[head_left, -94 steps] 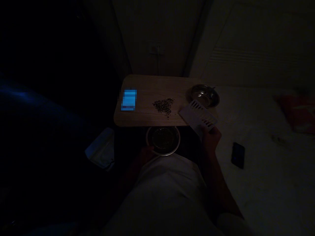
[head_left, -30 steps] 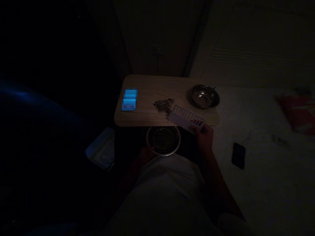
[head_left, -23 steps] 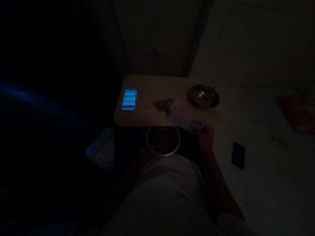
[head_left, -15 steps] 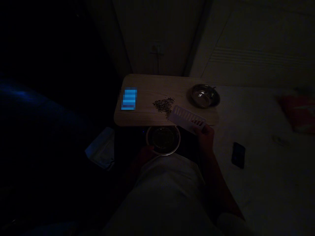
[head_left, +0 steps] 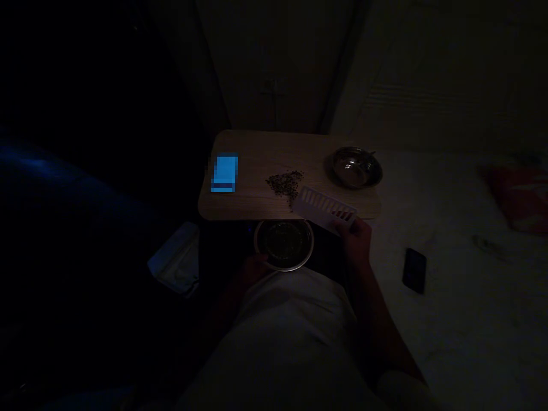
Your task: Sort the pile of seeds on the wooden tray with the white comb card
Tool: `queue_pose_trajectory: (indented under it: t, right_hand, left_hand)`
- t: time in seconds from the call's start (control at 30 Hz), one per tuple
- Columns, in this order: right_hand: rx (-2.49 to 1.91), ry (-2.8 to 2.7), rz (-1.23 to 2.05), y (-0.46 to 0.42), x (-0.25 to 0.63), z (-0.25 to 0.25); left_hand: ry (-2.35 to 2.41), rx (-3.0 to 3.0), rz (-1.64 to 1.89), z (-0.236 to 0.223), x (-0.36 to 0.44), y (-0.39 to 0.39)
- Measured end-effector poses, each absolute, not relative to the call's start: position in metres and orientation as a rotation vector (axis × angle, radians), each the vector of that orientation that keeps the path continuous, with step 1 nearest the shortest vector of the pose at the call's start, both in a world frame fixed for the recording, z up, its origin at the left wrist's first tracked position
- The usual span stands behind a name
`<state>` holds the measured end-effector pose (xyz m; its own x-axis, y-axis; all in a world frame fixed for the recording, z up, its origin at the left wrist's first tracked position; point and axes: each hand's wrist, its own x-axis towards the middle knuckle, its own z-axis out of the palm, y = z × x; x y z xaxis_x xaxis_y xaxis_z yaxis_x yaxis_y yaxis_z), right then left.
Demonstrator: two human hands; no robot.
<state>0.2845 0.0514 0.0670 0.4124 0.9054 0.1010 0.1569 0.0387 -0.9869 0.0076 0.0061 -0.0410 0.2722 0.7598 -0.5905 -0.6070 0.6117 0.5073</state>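
My right hand (head_left: 357, 237) is closed on one end of a pale, flat slotted plastic piece (head_left: 327, 206), which slants over the front edge of a small wooden table (head_left: 257, 148). Its far end lies beside a scattered heap of small dark grains or beans (head_left: 285, 184) on the tabletop. Below the table edge, a round metal bowl (head_left: 291, 268) rests close to my lap, with dark contents that I cannot name. My left hand (head_left: 254, 268) grips the bowl's left rim; most of its fingers are hidden in the dark.
A shiny metal bowl (head_left: 357, 167) with a utensil handle in it stands at the table's right. A lit, blurred screen (head_left: 225, 172) lies at the left. On the pale surface to the right are a dark phone (head_left: 415, 270) and a red packet (head_left: 520, 197). A whitish bag (head_left: 175, 257) sits lower left.
The slotted piece and my right hand have barely shifted. The grain heap and both bowls look the same.
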Motion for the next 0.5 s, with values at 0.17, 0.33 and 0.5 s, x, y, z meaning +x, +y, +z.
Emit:
queue_pose_trajectory:
  t: [0.17, 0.33, 0.5]
  right_hand:
    - [-1.423, -1.007, 0.793, 0.049, 0.284, 0.067]
    - [-1.425, -1.039, 0.847, 0.047, 0.284, 0.066]
    - [-1.409, -0.959, 0.862, 0.050, 0.289, 0.063]
  left_hand:
    - [0.885, 0.202, 0.946, -0.033, 0.007, 0.003]
    - [0.881, 0.209, 0.931, -0.024, 0.011, 0.007]
    - [0.926, 0.221, 0.934, -0.021, 0.011, 0.004]
